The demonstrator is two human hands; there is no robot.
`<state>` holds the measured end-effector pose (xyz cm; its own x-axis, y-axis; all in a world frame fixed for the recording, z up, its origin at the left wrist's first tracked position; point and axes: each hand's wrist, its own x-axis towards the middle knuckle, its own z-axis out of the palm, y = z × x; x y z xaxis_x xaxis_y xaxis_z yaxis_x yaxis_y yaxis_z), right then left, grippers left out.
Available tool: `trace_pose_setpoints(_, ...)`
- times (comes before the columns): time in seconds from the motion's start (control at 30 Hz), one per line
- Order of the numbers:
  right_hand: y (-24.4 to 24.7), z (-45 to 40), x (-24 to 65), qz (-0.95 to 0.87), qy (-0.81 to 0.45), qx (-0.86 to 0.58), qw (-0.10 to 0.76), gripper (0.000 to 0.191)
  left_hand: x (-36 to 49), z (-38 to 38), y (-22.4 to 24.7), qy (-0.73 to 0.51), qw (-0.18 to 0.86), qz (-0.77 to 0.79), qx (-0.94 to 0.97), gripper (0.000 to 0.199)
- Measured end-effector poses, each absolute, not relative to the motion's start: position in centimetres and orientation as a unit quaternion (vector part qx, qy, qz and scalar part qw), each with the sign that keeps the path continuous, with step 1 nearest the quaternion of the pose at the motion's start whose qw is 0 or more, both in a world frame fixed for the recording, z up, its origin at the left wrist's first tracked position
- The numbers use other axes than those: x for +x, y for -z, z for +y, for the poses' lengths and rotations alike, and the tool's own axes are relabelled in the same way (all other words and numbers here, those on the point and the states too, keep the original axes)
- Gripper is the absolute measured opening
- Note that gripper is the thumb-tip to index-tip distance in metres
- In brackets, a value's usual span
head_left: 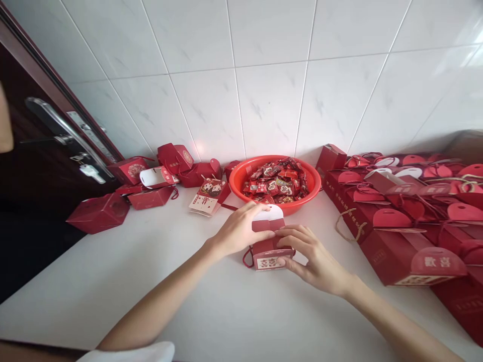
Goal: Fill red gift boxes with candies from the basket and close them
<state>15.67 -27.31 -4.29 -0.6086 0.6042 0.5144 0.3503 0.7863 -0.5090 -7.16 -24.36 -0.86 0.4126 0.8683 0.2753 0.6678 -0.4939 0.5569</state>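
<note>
A small red candy box (266,262) stands on the white table in front of me, with a pale printed label on its near side and a white-lined flap raised at its far side. My left hand (238,229) grips it from the left, thumb across the red top and fingers at the far flap. From the right, my right hand (314,257) holds the near side, its thumb against the label and its fingers over the top. A dark red cord loop (248,257) hangs at the box's left. The inside of the box is hidden.
Just behind the box, an orange-red plastic basket (237,193) holds many wrapped candies (277,183). Rows of red boxes (407,251) fill the right side. More loose boxes (100,213) lie at the left, near a dark door (33,176) with keys (91,172). A tiled wall (271,100) bounds the back.
</note>
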Motion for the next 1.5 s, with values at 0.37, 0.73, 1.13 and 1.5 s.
trace_pose_setpoints(0.37,5.2,-27.2,15.5,-0.776,-0.242,-0.401,0.423,0.018,-7.2,-24.5,1.7,-0.328,0.256,0.44,0.796,0.034)
trace_pose_setpoints(0.73,6.0,-25.5,15.5,-0.682,-0.396,-0.455,0.413,0.044,-8.2,-24.6,2.2,-0.281,0.288,0.46,0.792,0.03)
trace_pose_setpoints(1.13,6.1,-24.3,16.2,-0.586,-0.56,-0.435,0.392,0.031,-8.4,-24.1,2.3,-0.272,0.329,0.465,0.775,0.031)
trace_pose_setpoints(1.5,2.4,-24.8,19.1,-0.497,-0.645,-0.268,0.515,0.024,-8.3,-23.8,2.4,-0.266,0.329,0.459,0.781,0.031)
